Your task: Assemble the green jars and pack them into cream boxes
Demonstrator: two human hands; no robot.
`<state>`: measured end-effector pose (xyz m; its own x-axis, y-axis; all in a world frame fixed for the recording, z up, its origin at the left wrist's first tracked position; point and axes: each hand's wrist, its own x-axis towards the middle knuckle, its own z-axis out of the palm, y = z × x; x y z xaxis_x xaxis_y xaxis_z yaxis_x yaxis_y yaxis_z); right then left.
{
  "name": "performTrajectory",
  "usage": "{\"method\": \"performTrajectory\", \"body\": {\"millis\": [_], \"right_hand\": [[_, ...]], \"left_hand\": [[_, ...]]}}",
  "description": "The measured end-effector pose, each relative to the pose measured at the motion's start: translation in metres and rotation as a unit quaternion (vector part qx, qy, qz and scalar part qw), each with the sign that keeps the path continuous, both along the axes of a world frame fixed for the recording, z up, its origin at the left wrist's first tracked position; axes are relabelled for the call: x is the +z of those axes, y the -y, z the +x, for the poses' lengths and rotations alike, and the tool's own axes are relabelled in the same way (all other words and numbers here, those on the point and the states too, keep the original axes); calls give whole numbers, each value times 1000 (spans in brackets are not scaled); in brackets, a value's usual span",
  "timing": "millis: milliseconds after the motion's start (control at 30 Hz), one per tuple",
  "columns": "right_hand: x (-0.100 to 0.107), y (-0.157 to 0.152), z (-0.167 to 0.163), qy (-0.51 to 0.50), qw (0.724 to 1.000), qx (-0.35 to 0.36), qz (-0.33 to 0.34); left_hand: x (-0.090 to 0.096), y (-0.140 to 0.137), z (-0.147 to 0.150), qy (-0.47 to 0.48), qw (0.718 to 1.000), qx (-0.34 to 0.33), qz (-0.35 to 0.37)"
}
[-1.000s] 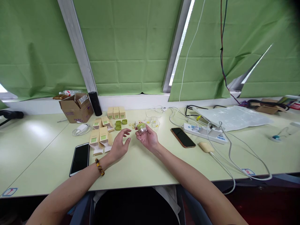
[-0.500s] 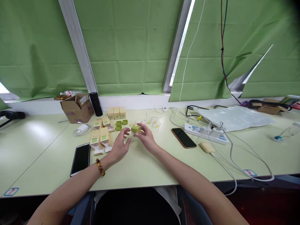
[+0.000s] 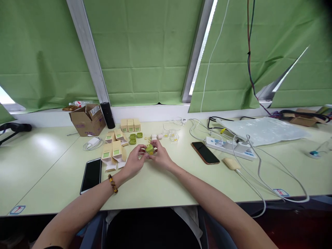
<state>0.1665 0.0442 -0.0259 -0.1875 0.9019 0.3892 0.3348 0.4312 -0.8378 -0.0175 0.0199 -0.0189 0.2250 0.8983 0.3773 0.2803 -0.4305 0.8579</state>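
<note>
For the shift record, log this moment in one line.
left grip: at green item, hold unclear; right grip: holding green item; beyond: green trays, clear containers; left side: paper boxes

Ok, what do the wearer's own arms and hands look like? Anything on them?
Left hand and right hand are ungloved, forearms uncovered. The left wrist wears a beaded bracelet in amber and dark brown; the right wrist shows nothing worn. Rings: too small to tell.
</note>
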Motion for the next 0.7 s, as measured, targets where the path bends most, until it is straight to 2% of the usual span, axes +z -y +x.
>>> {"method": "performTrajectory", "body": {"millis": [100, 233, 367, 433, 500, 600, 700], "right_hand": [[1, 2, 2, 78, 996, -8, 30], [6, 4, 6, 106, 993, 40, -15], [10, 1, 10, 132, 990, 46, -18], [12, -1, 12, 142, 989, 43, -20], [12, -3, 13, 144, 989, 32, -26], [11, -7, 16, 152, 987, 16, -43], [7, -10, 18, 157, 985, 23, -65]], "left_hand": [[-1, 0, -1, -30, 999, 17, 1], [-2, -1, -2, -70, 997, 25, 14], [0, -2, -5, -136, 990, 28, 37], [4, -3, -9, -195, 977, 44, 68], [9, -4, -14, -282, 949, 78, 118], [14, -9, -23, -417, 881, 134, 179], [16, -16, -29, -494, 836, 162, 177]]}}
